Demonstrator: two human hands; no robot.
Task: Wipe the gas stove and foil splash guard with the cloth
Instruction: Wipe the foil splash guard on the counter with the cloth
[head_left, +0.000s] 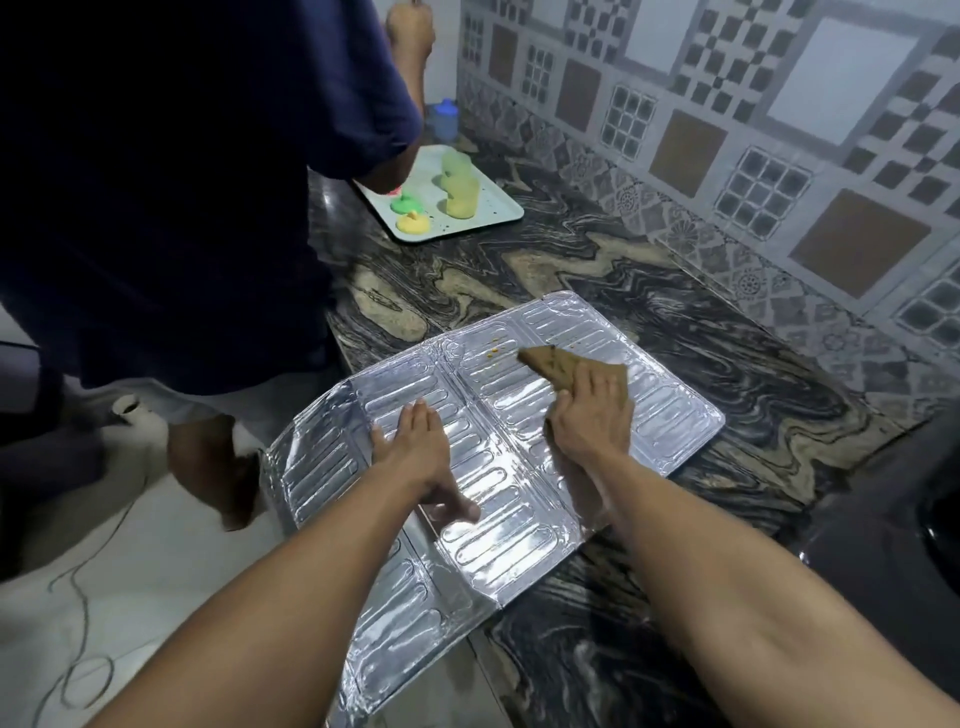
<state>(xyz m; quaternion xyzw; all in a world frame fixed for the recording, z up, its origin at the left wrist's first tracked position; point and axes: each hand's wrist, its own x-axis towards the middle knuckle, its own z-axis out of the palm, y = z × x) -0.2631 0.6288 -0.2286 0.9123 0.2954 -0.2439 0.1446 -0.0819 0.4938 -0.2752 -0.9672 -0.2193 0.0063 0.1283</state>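
A dark marbled countertop (597, 244) carries the foil splash guard (498, 467), unfolded flat, its long axis running near-left to far-right. The left hand (415, 457) presses on it, fingers spread. The right hand (592, 415) pins the brown cloth (561, 364); orange spots (493, 354) lie just far-left of it.

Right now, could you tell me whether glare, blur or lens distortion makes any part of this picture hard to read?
Head view: bright glare streaks on the foil splash guard, strongest near the left hand; the thumb there is slightly smeared by motion; the wide lens bends the tiled wall and countertop toward the edges; the corners darken; the cloth under the right hand reads clearly.
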